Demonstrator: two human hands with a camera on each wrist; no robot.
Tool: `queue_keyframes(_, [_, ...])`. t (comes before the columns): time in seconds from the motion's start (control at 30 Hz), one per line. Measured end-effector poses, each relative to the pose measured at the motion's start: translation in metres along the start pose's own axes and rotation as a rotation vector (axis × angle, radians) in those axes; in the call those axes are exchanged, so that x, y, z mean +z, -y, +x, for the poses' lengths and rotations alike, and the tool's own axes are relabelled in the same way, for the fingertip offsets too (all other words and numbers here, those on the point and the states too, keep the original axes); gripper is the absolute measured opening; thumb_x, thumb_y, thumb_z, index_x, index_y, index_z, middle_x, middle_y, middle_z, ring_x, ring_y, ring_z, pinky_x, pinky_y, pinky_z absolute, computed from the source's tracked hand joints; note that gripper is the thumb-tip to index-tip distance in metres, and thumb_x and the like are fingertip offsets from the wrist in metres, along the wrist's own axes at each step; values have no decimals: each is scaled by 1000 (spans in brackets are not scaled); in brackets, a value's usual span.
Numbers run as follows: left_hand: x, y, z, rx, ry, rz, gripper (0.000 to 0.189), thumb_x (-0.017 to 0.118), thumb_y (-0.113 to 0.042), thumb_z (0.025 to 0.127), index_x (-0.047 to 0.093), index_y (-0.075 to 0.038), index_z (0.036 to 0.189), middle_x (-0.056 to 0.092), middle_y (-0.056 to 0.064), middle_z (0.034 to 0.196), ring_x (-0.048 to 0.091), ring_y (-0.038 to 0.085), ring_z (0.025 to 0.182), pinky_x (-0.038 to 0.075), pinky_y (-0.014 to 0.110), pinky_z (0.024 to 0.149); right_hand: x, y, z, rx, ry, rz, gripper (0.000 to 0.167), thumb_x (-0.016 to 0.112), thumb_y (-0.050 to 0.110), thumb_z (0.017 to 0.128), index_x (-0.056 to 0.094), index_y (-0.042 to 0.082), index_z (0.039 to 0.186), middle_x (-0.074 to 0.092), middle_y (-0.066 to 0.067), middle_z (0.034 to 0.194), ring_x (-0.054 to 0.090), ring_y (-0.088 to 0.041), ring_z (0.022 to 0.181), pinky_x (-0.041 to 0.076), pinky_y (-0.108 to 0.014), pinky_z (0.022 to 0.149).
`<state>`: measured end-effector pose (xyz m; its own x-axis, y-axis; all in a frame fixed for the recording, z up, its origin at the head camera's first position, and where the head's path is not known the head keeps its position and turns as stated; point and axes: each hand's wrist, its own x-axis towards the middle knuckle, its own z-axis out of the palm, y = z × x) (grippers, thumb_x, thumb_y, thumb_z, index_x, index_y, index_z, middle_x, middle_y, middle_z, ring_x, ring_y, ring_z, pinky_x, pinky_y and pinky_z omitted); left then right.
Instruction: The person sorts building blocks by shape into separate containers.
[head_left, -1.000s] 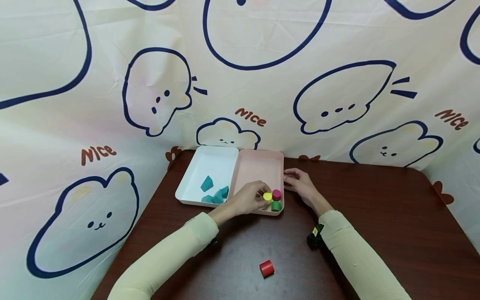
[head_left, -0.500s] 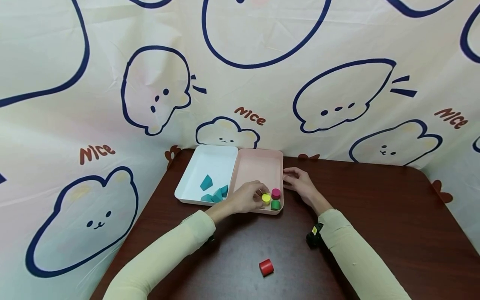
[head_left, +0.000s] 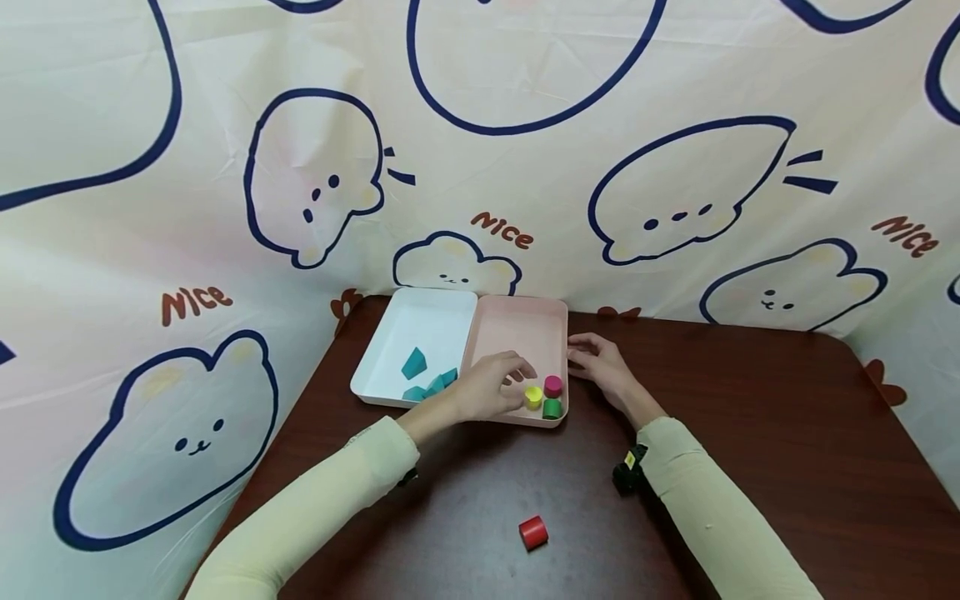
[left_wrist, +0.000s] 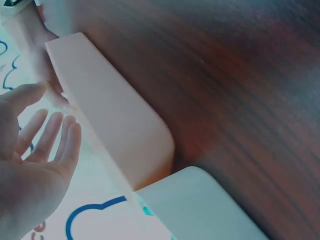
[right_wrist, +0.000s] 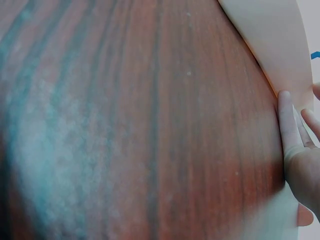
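Over the near part of a pink tray point(head_left: 517, 321) hovers my left hand point(head_left: 491, 387), fingers relaxed and holding nothing. Just right of its fingertips a yellow cylinder block point(head_left: 533, 397) stands in the tray. Beside that are a magenta cylinder block point(head_left: 552, 386) and a green cylinder block point(head_left: 552, 409), grouped in the near right corner. My right hand point(head_left: 600, 367) rests at the tray's right outer side, its fingertips against the wall, as the right wrist view also shows. In the left wrist view the left hand point(left_wrist: 40, 155) has loosely bent fingers beside the tray's wall.
A white tray point(head_left: 431, 312) adjoins the pink one on the left, with several teal angular blocks point(head_left: 414, 363) inside. Nearer me, a red cylinder block point(head_left: 533, 532) lies on its side on the dark wooden table point(head_left: 720, 433). A patterned cloth point(head_left: 555, 183) hangs behind.
My left hand has let go of the yellow cylinder block, which now stands in the pink tray, and has drawn slightly up and left. The right hand has stayed in place.
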<state>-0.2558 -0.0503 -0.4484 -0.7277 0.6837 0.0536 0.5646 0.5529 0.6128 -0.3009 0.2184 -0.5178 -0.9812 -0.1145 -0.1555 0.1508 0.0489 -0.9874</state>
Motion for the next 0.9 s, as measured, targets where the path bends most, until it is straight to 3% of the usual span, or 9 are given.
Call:
queue_keyframes(0.23, [-2,-17,-7,78,62,-8,40,83,-17,93,70,-8,130,68,8,128,66,26,117,55,41,104,0,0,-1,-23,3,17,43,62,9,108,50,-6,147,57,-28,139,65,-25,117,59,-38,96])
queue_keyframes(0.43, [-2,-29,-12,111,93,-9,40,82,-19,95,70,-10,132,67,2,130,64,25,120,53,33,106,0,-1,-2,-26,4,18,42,62,9,108,51,-5,146,58,-27,139,66,-24,116,60,-37,94])
queue_keyframes(0.63, [-2,-36,-14,170,129,-54,42,82,-21,95,69,-8,132,68,8,129,64,28,116,55,35,103,-1,-1,0,-40,11,17,43,62,11,108,50,-6,146,58,-28,138,67,-22,114,60,-37,94])
queue_keyframes(0.9, [1,-46,-19,252,208,-82,42,84,-26,94,68,-14,131,68,1,127,64,20,119,54,31,104,-1,-1,0,-51,13,16,42,62,11,108,51,-6,145,58,-28,137,68,-20,111,60,-36,93])
